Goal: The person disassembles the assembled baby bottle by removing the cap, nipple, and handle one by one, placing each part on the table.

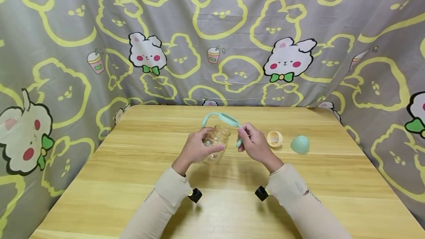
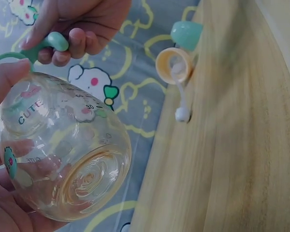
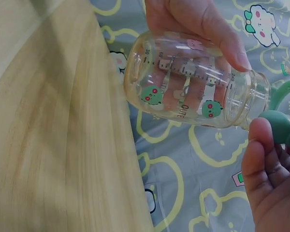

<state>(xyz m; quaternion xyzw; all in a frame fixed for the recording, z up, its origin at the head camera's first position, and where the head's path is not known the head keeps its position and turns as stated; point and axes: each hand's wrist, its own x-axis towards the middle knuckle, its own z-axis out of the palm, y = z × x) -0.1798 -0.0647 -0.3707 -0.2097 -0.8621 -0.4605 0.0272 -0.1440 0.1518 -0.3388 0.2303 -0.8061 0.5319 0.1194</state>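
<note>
My left hand grips a see-through amber baby bottle, tilted, its mouth open and pointing up and away. Printed measuring marks and small cartoon figures show on the bottle in the right wrist view. With thumb and curled fingers my right hand holds one end of a mint-green two-handled ring. This ring is close by the bottle's neck, its other handle reaching over behind the left fingers. In the left wrist view a rounded handle end pokes out of the right hand.
On the wooden table, to the right, lie a cream collar and a mint-green domed cap. A thin straw with a white weighted end extends from the collar. A patterned curtain hangs behind the table.
</note>
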